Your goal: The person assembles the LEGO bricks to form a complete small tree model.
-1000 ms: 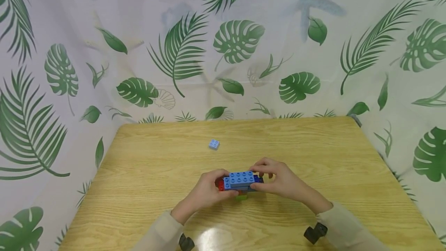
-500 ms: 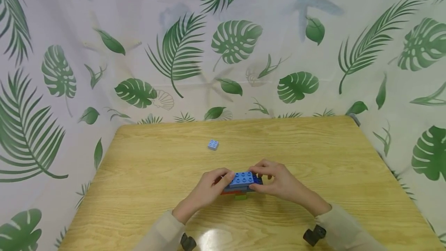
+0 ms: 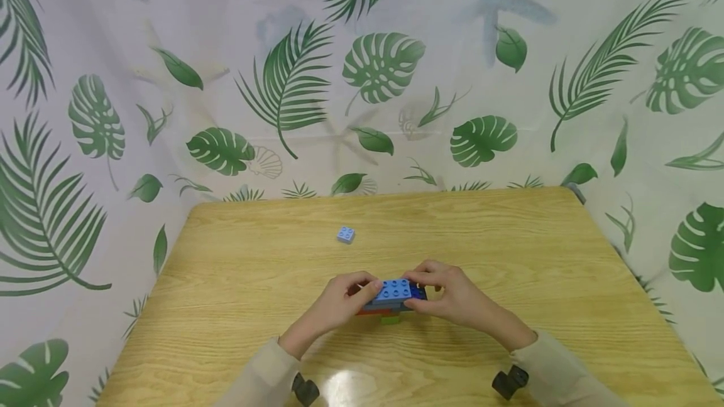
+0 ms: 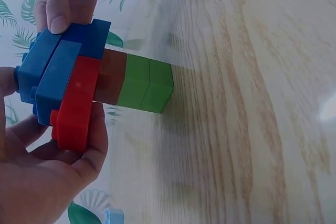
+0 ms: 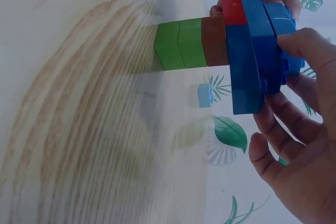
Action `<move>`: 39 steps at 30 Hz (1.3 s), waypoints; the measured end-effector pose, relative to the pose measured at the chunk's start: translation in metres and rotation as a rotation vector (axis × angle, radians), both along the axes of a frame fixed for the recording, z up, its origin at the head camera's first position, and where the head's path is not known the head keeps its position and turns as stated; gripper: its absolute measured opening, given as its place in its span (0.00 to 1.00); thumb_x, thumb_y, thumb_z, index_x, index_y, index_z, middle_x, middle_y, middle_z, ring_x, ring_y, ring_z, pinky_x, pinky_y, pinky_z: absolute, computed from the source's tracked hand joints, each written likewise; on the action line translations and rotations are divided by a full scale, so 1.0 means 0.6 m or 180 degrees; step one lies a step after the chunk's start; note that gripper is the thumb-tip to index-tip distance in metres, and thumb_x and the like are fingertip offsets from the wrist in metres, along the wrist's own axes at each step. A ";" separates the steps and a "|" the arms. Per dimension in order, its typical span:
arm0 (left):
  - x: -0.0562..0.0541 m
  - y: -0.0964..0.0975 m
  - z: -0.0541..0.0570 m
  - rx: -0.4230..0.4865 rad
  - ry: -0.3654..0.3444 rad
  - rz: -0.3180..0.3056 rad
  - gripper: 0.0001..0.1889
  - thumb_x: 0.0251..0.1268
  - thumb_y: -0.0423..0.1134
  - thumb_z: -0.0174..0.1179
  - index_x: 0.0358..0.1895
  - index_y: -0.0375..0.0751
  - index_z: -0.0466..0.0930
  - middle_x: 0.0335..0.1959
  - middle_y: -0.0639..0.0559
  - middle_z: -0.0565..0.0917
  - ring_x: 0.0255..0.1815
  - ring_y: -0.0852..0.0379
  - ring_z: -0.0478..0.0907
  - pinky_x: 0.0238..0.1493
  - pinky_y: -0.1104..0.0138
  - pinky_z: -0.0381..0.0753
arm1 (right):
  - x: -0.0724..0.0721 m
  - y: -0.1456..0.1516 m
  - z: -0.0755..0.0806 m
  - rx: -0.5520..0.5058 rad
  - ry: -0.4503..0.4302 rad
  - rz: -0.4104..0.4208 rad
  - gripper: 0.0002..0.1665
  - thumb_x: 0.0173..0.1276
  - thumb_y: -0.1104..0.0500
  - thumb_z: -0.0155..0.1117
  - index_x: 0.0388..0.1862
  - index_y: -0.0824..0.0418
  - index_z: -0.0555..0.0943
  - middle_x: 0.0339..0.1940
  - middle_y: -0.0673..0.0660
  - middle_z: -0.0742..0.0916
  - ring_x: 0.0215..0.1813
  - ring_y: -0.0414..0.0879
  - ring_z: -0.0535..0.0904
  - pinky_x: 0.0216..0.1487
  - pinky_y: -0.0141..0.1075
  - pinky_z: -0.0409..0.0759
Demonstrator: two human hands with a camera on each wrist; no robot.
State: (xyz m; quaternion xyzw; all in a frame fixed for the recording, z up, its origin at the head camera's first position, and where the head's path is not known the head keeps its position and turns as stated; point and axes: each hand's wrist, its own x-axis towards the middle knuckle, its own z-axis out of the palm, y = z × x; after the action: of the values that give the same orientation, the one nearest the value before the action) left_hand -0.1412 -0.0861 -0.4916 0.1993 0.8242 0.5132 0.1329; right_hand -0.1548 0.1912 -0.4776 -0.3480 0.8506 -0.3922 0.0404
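A stack of toy building bricks stands upright on the table between the two hands. Two green bricks (image 4: 144, 83) form its foot, topped by a brown brick (image 5: 213, 41). Above them spread a red brick (image 4: 79, 103) and several blue ones, with a lighter blue brick (image 3: 394, 291) uppermost. My left hand (image 3: 335, 308) grips the left end, thumb on top of the uppermost brick and fingers below against the red brick. From the right, my right hand (image 3: 455, 294) pinches the blue layers between thumb and fingers. Parts of the left end are covered in the head view.
One small light blue brick (image 3: 346, 235) lies alone on the wooden table (image 3: 254, 237), behind the stack. A white cloth with green leaf prints (image 3: 384, 68) hangs round the back and sides of the table.
My left thumb has moved from the front of the stack up onto the uppermost blue brick. The right hand keeps its pinch almost unmoved.
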 end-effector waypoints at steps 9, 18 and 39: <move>-0.003 0.000 0.002 0.0065 -0.0064 -0.0006 0.17 0.84 0.50 0.53 0.55 0.45 0.87 0.42 0.48 0.87 0.33 0.61 0.76 0.36 0.69 0.74 | -0.005 0.003 -0.003 -0.0007 0.0032 0.0130 0.27 0.73 0.54 0.74 0.66 0.64 0.84 0.50 0.53 0.87 0.46 0.40 0.79 0.44 0.38 0.83; -0.006 -0.004 0.010 0.0006 -0.0062 -0.0098 0.19 0.84 0.51 0.53 0.56 0.42 0.87 0.45 0.46 0.88 0.33 0.61 0.77 0.34 0.69 0.76 | -0.003 0.003 -0.001 -0.0092 0.0067 0.0194 0.28 0.71 0.56 0.74 0.66 0.68 0.83 0.45 0.51 0.84 0.40 0.39 0.75 0.37 0.34 0.76; -0.011 -0.008 0.000 -0.0080 -0.0006 -0.0015 0.19 0.83 0.54 0.52 0.57 0.47 0.87 0.47 0.50 0.89 0.42 0.60 0.81 0.44 0.68 0.80 | 0.003 -0.012 -0.031 -0.0174 -0.0138 -0.0056 0.24 0.72 0.51 0.74 0.64 0.56 0.85 0.53 0.50 0.87 0.43 0.37 0.76 0.44 0.39 0.79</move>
State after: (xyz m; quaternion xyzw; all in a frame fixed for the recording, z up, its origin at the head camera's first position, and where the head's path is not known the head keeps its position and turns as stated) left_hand -0.1478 -0.0907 -0.4918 0.1990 0.8300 0.5026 0.1373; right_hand -0.1527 0.1840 -0.4963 -0.3328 0.8415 -0.4231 0.0459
